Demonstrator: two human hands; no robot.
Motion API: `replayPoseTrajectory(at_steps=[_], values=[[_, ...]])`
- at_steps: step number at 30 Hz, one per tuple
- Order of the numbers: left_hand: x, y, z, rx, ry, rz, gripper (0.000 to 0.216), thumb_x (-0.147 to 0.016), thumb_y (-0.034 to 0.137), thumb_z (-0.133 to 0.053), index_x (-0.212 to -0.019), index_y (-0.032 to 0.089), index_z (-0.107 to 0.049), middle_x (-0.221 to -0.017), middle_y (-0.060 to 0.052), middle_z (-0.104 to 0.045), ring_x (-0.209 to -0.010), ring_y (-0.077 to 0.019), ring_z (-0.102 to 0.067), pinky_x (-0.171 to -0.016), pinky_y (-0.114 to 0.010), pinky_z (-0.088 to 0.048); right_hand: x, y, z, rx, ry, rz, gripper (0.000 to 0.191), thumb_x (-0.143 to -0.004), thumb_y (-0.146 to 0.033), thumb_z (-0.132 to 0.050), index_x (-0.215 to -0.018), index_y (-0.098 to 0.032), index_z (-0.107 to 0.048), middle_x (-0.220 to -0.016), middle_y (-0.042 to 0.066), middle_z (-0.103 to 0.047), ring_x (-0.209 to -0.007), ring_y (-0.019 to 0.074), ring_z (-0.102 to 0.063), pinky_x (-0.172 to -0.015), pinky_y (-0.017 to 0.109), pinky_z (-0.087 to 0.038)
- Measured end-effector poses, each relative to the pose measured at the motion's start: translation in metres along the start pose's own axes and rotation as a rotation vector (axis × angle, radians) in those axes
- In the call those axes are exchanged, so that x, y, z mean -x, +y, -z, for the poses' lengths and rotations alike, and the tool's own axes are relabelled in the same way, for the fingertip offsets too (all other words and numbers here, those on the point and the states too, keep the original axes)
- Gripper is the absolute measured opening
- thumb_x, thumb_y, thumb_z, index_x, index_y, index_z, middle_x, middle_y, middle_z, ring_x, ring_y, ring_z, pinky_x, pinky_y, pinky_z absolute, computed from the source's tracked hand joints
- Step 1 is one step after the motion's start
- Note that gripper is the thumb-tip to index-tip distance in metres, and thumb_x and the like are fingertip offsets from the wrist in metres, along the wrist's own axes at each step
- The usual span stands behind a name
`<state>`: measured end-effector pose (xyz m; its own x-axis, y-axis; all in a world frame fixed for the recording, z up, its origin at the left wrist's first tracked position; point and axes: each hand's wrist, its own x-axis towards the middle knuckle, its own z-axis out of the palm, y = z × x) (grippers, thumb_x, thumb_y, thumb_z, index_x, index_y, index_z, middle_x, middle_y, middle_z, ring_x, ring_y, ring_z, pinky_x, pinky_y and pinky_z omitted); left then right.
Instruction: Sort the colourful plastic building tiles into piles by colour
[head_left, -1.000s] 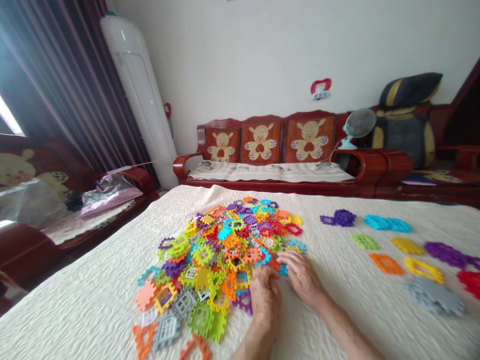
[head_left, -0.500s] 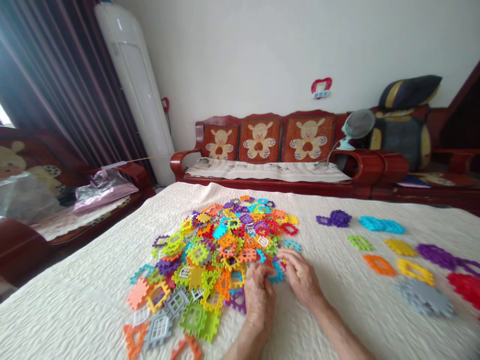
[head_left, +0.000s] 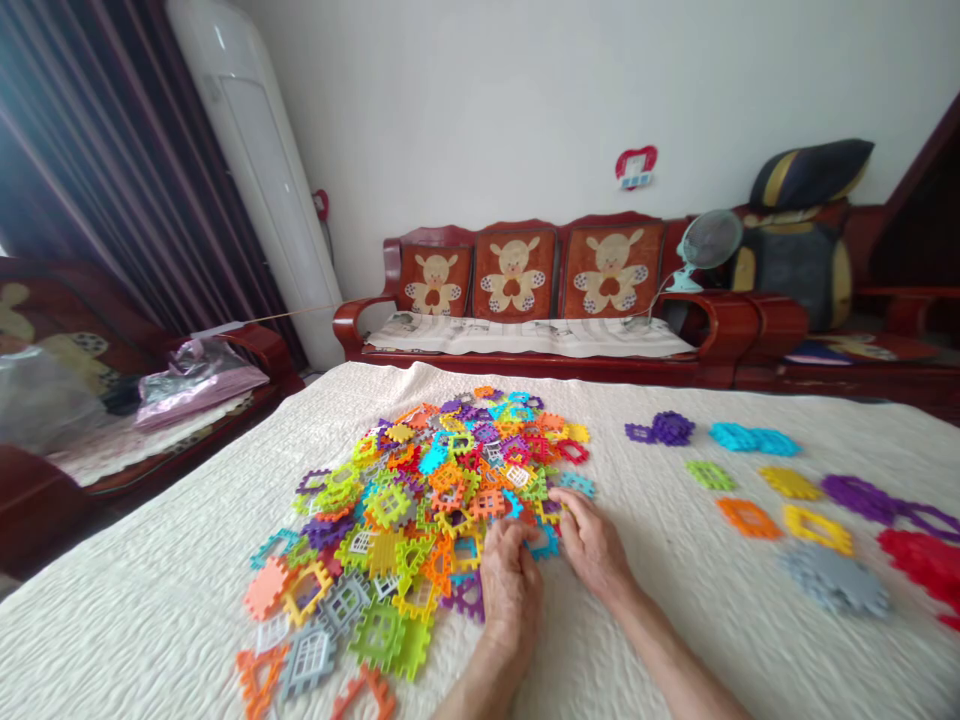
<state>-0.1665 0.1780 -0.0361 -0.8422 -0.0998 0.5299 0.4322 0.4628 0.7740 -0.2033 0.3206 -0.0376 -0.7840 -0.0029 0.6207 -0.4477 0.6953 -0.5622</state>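
A heap of colourful plastic interlocking pieces (head_left: 386, 550) with notched edges lies on the cloth, many of them frames and window shapes. At its right edge is my left hand (head_left: 511, 580), back up, its fingers curled over the pieces; anything under the fingertips is hidden. My right hand (head_left: 592, 540) reaches in from the right with the fingers partly stretched, tips at the heap's edge, and no piece shows in it. Between the hands lies a blue piece (head_left: 546, 542). Just beyond the right fingertips is a light blue piece (head_left: 577, 484).
On the right, pieces lie grouped by colour: purple pieces (head_left: 673, 428), blue pieces (head_left: 754, 438), an orange frame (head_left: 748, 518), a yellow frame (head_left: 817, 530), grey pieces (head_left: 836, 580) and red pieces (head_left: 922, 565). A quilted cream cloth (head_left: 637, 660) covers the table. Behind stands a wooden sofa (head_left: 525, 370).
My right hand has drawn slightly apart from my left, and its fingers look straighter. A small red-and-white bit by the right fingertips no longer shows. The view has shifted a little.
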Motion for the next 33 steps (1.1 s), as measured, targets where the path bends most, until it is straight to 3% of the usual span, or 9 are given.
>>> replayPoseTrajectory(at_steps=[7,14,18,26,30,33], values=[[0.001,0.002,0.002,-0.018,-0.009,-0.002,0.032,-0.076,0.0,-0.038,-0.079,0.021,-0.062,-0.083,-0.001,-0.064,-0.082,-0.0141,-0.059,-0.076,-0.027,-0.046,-0.003,0.001,0.003,0.096,0.104,-0.027,0.034,-0.082,-0.013,-0.037,-0.102,-0.018,-0.064,-0.098,0.01,-0.071,-0.095,0.0216,-0.066,-0.087,0.038,-0.053],[0.001,0.0,0.0,-0.039,-0.03,0.007,0.033,-0.076,0.001,-0.039,-0.08,0.022,-0.064,-0.086,-0.001,-0.065,-0.084,-0.015,-0.059,-0.078,-0.028,-0.046,-0.003,0.004,0.001,0.071,0.106,-0.095,0.032,-0.083,-0.019,-0.039,-0.104,-0.019,-0.063,-0.101,0.009,-0.071,-0.095,0.0211,-0.066,-0.084,0.035,-0.054],[0.0,-0.003,-0.002,-0.036,-0.023,-0.001,0.033,-0.074,0.0,-0.039,-0.078,0.021,-0.063,-0.084,-0.001,-0.065,-0.083,-0.0152,-0.059,-0.077,-0.028,-0.046,-0.027,0.019,-0.005,0.065,0.147,-0.143,0.03,-0.082,-0.024,-0.043,-0.104,-0.019,-0.064,-0.099,0.009,-0.072,-0.089,0.0205,-0.067,-0.081,0.034,-0.054],[0.003,-0.007,-0.005,-0.02,-0.016,0.012,0.033,-0.076,0.0,-0.038,-0.079,0.021,-0.063,-0.085,-0.002,-0.065,-0.082,-0.0156,-0.059,-0.075,-0.028,-0.046,-0.097,0.028,-0.032,0.251,0.026,-0.413,0.028,-0.077,-0.033,-0.058,-0.099,-0.018,-0.067,-0.086,0.009,-0.073,-0.081,0.0231,-0.068,-0.07,0.032,-0.051],[0.003,-0.007,-0.005,-0.012,-0.014,0.014,0.035,-0.075,-0.001,-0.038,-0.08,0.022,-0.063,-0.086,-0.002,-0.065,-0.085,-0.0156,-0.06,-0.077,-0.028,-0.046,-0.106,0.019,-0.041,0.2,-0.01,-0.49,0.031,-0.073,-0.03,-0.062,-0.101,-0.02,-0.066,-0.078,0.005,-0.072,-0.076,0.0218,-0.067,-0.069,0.031,-0.05],[0.003,-0.007,-0.004,-0.013,-0.02,0.017,0.034,-0.075,-0.001,-0.038,-0.08,0.022,-0.063,-0.085,-0.002,-0.065,-0.084,-0.0155,-0.059,-0.076,-0.028,-0.046,-0.101,0.016,-0.041,0.022,0.049,-0.478,0.028,-0.072,-0.029,-0.06,-0.097,-0.019,-0.066,-0.076,0.003,-0.071,-0.072,0.0196,-0.066,-0.068,0.03,-0.05]])
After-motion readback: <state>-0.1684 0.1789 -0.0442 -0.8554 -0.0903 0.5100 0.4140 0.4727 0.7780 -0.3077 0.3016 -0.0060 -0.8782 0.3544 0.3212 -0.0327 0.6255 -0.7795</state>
